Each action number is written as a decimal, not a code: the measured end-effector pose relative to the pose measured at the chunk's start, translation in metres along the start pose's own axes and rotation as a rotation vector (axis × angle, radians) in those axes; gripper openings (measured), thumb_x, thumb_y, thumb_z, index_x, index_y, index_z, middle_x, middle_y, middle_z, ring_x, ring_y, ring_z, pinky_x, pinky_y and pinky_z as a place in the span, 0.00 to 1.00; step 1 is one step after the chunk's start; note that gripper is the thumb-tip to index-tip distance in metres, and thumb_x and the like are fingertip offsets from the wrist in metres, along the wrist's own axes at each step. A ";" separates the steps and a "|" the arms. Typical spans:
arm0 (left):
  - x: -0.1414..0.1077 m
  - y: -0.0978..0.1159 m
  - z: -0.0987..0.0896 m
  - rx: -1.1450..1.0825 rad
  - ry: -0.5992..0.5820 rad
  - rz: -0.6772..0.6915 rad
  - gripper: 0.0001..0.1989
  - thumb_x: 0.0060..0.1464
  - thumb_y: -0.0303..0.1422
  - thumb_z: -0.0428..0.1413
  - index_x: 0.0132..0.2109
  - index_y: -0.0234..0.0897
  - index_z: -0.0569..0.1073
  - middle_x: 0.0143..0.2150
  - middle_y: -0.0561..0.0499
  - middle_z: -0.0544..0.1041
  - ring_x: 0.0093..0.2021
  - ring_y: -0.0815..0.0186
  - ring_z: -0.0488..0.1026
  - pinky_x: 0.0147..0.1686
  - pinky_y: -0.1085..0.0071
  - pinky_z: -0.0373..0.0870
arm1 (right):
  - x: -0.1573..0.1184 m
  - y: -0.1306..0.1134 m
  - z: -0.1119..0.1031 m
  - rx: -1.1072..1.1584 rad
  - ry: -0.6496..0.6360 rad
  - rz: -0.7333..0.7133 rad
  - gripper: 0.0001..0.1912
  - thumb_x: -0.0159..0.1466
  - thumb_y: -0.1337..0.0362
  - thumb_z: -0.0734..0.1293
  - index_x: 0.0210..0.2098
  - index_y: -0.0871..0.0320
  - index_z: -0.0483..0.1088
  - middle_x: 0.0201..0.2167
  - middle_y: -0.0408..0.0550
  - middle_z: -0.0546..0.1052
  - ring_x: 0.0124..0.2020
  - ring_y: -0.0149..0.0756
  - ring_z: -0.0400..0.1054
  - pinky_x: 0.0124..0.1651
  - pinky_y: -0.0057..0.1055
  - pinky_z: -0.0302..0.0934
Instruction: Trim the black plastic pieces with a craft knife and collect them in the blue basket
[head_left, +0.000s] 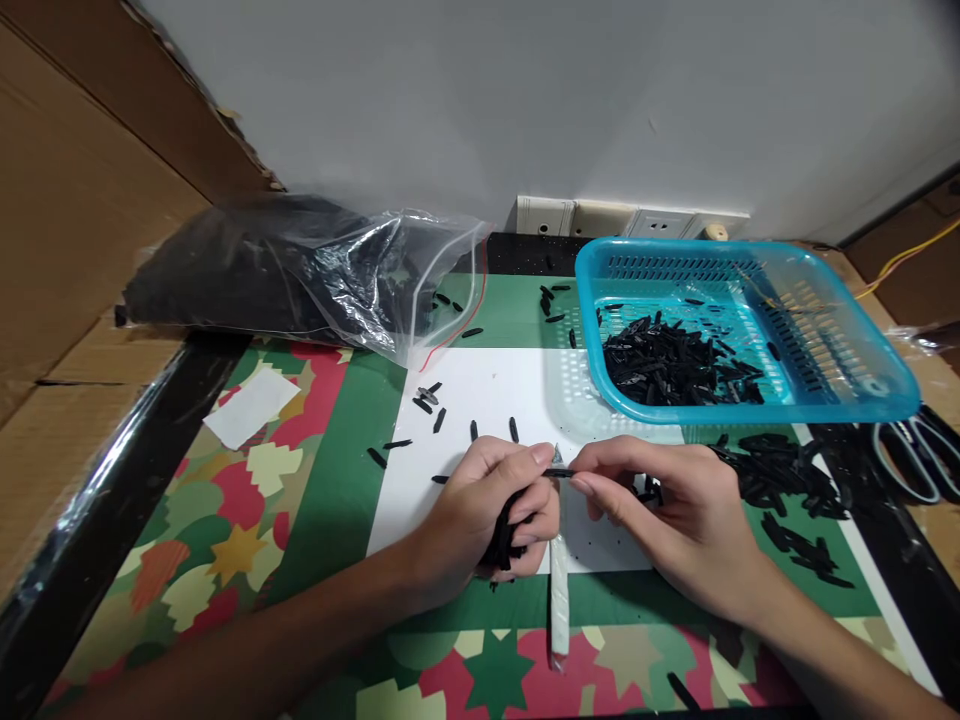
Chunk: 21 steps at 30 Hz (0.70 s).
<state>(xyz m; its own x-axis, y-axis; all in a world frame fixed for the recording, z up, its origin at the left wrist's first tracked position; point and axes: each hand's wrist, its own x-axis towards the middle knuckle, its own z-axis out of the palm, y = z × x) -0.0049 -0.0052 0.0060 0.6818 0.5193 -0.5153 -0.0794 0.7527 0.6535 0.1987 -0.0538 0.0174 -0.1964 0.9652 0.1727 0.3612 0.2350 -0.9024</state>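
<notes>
My left hand (506, 505) is closed around a bunch of small black strips (504, 540), which stick out below its fingers. Its thumb and forefinger also pinch one end of a single slim black strip (560, 473). The other end of that strip is between the thumb and forefinger of my right hand (667, 510). Just beneath the strip, a white-wrapped tool (559, 590) with a pointed metal tip lies on a white sheet (465, 400). More black strips are partly hidden behind my right fingers.
A blue plastic basket (750, 412) holding many black strips stands at the back right. Black strips (787, 475) lie heaped below it, near scissors (911, 460). At the back left lies a clear zip bag (300, 275) with black contents. A small white paper (251, 408) is at left.
</notes>
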 end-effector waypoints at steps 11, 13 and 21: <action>0.000 0.001 0.001 0.012 -0.002 -0.017 0.31 0.63 0.52 0.59 0.20 0.39 0.58 0.16 0.59 0.58 0.12 0.74 0.59 0.10 0.78 0.43 | 0.000 0.000 0.001 -0.006 -0.025 0.021 0.07 0.75 0.65 0.68 0.41 0.55 0.79 0.26 0.38 0.78 0.26 0.27 0.70 0.32 0.23 0.63; 0.000 0.001 0.002 0.017 0.005 -0.019 0.32 0.62 0.52 0.59 0.20 0.39 0.58 0.16 0.59 0.58 0.12 0.74 0.59 0.10 0.78 0.43 | 0.000 0.000 0.001 -0.011 -0.027 0.018 0.07 0.75 0.65 0.68 0.42 0.55 0.79 0.26 0.37 0.78 0.25 0.27 0.70 0.32 0.23 0.63; 0.000 0.000 0.002 0.017 0.035 -0.035 0.32 0.60 0.54 0.60 0.20 0.39 0.58 0.16 0.59 0.58 0.11 0.74 0.57 0.10 0.77 0.40 | 0.000 -0.001 0.000 -0.037 -0.006 -0.009 0.05 0.74 0.67 0.69 0.42 0.54 0.78 0.27 0.36 0.79 0.26 0.27 0.70 0.32 0.23 0.63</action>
<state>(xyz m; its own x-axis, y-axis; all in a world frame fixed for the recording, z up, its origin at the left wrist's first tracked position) -0.0036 -0.0061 0.0073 0.6581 0.5070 -0.5566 -0.0434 0.7636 0.6442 0.1980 -0.0537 0.0184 -0.2048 0.9625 0.1781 0.3926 0.2474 -0.8858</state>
